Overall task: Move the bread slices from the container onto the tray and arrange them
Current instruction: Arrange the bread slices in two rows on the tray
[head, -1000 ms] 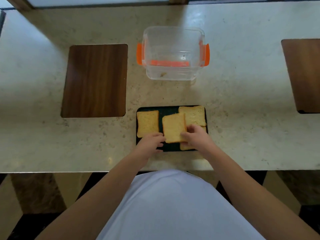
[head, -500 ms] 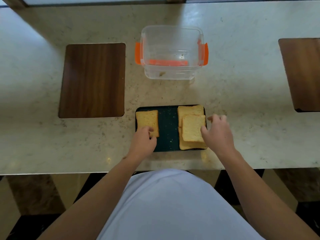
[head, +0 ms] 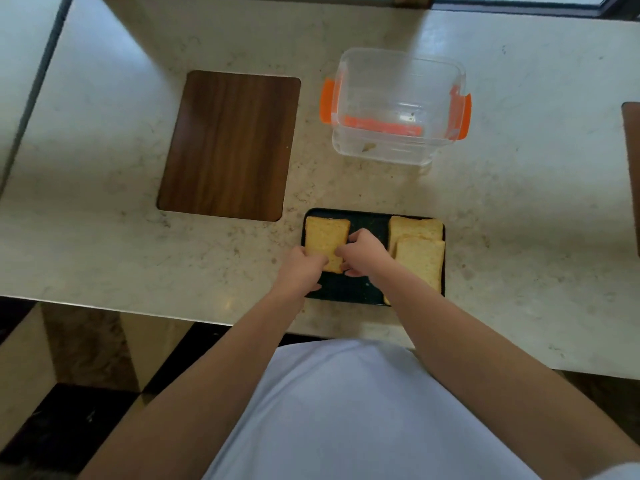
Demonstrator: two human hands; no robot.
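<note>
Both of your hands have come together on the left slice point(head: 325, 242), where half a second ago your right hand point(head: 363, 252) was still beside the stack on the right. Your left hand point(head: 301, 268) grips that slice's near edge with its fingers closed on it, and your right hand's fingers pinch its right edge. The slice lies on the dark tray point(head: 349, 287), at its far left corner. The right-hand stack point(head: 419, 258) now sits alone, two slices overlapping, against the tray's right rim. The clear container point(head: 398, 105) on the tabletop point(head: 104, 258) looks empty apart from crumbs, so the moving seems done and only arranging remains.
</note>
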